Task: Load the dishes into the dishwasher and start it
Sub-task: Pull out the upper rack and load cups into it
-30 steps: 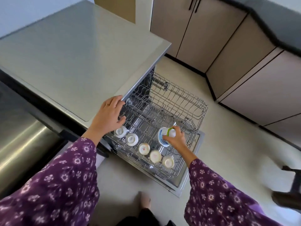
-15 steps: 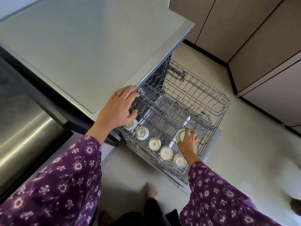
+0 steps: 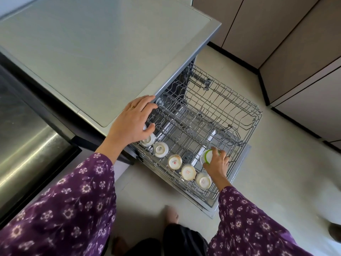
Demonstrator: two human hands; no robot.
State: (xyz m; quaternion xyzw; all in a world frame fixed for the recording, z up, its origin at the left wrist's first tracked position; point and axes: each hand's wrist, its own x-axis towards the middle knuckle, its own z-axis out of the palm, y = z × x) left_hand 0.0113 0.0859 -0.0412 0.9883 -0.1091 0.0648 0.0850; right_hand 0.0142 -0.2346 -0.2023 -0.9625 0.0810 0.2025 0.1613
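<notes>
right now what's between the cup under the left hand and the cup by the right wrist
Three upturned white cups in the dishwasher rack, head view.

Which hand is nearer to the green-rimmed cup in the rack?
Right. The right hand grips the green-rimmed cup near the rack's front. The left hand is apart from it, across the rack at the counter edge.

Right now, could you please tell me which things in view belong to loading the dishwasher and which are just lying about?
Belonging to the job:
pulled-out rack
five upturned cups in a row
green-rimmed cup, held by the right hand
left hand at the edge of the dishwasher top

Just about:
cabinet doors
steel appliance on the left
</notes>
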